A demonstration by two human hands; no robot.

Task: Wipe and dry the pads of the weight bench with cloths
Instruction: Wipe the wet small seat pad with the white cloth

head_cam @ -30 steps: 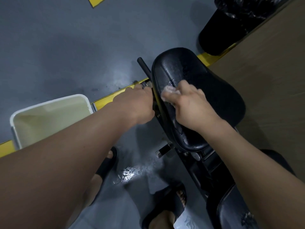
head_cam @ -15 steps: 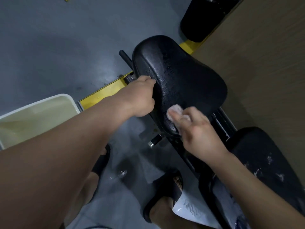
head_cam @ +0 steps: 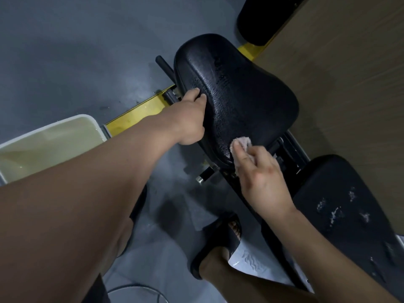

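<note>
The black seat pad (head_cam: 238,92) of the weight bench fills the upper middle, its textured surface wet and glistening. My left hand (head_cam: 190,119) grips the pad's left edge, fingers curled round the rim. My right hand (head_cam: 260,178) holds a small pinkish cloth (head_cam: 240,143) and presses it against the pad's near end. A second black pad (head_cam: 341,215) lies at the lower right, flecked with white foam or droplets.
A white bucket (head_cam: 96,125) of cloudy water stands on the grey floor at the left. A yellow floor line (head_cam: 140,110) runs under the bench. Black bench frame (head_cam: 290,149) joins the pads. A black bin (head_cam: 258,20) and wooden wall are at the upper right. My sandalled foot (head_cam: 220,237) is below.
My right hand has drawn the cloth from the pad's upper left edge down to its near end. My left hand stayed on the left edge. The view shifted toward the second pad.
</note>
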